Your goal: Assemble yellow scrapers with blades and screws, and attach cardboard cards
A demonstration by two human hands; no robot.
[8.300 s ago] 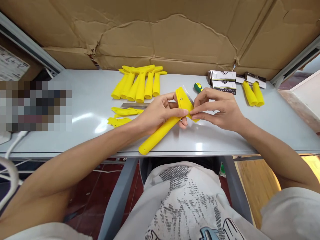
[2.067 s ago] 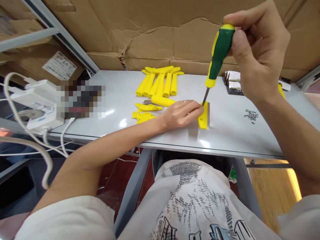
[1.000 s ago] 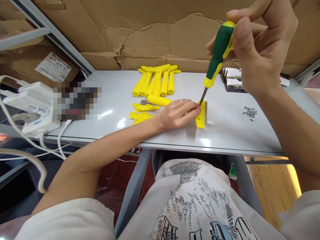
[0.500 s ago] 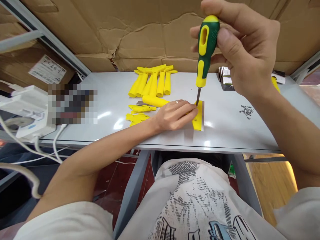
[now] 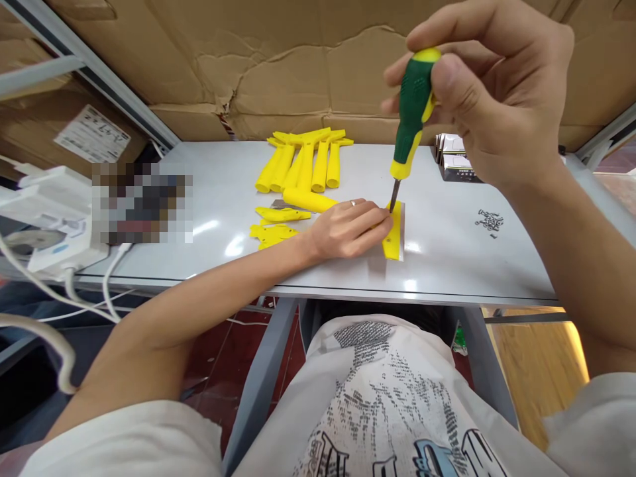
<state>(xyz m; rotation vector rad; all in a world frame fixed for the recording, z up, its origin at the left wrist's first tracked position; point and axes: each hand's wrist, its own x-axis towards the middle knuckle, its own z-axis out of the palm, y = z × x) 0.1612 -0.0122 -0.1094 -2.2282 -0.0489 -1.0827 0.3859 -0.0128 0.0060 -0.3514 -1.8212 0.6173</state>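
Note:
My left hand [image 5: 348,228] is closed over a yellow scraper [image 5: 394,242], pressing it to the tabletop. The scraper's handle sticks out to the left of the hand, and a thin metal blade edge shows along its right side. In my right hand [image 5: 507,99] is a green and yellow screwdriver [image 5: 413,109], pinched near the top of its handle. The screwdriver leans slightly, its tip down on the scraper head beside my left fingertips. Any screw under the tip is too small to make out.
Several yellow scraper handles [image 5: 305,159] lie at the back. Yellow plates [image 5: 273,235] and grey blades [image 5: 282,205] sit left of my left hand. Loose screws [image 5: 489,224] are heaped at the right, near small black boxes [image 5: 457,167]. A white power strip [image 5: 64,222] with cables stands far left.
The screwdriver has turned about its shaft, so more green faces me now. My right hand has shifted slightly to the right and its fingers have rolled. My left hand stays put.

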